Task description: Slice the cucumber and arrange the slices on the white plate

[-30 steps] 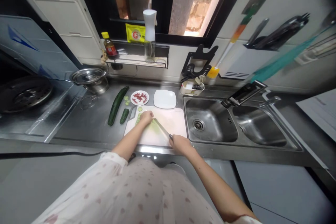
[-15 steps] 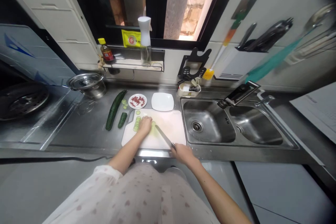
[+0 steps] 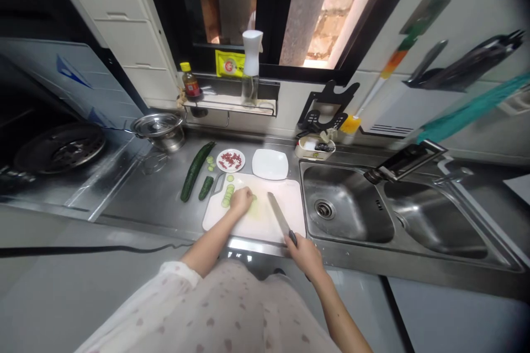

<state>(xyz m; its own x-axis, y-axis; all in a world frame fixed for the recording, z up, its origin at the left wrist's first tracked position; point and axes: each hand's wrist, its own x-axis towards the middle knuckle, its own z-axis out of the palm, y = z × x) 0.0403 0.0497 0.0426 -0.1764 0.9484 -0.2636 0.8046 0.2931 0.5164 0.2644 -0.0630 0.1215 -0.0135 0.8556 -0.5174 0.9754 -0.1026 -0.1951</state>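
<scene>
Right hand (image 3: 305, 254) holds one knife (image 3: 280, 215) over one board (image 3: 293, 204).

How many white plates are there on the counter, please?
2. A round plate holds red pieces; a rectangular plate is to its right. Both lie beyond the cutting board, and neither is hidden.
</scene>
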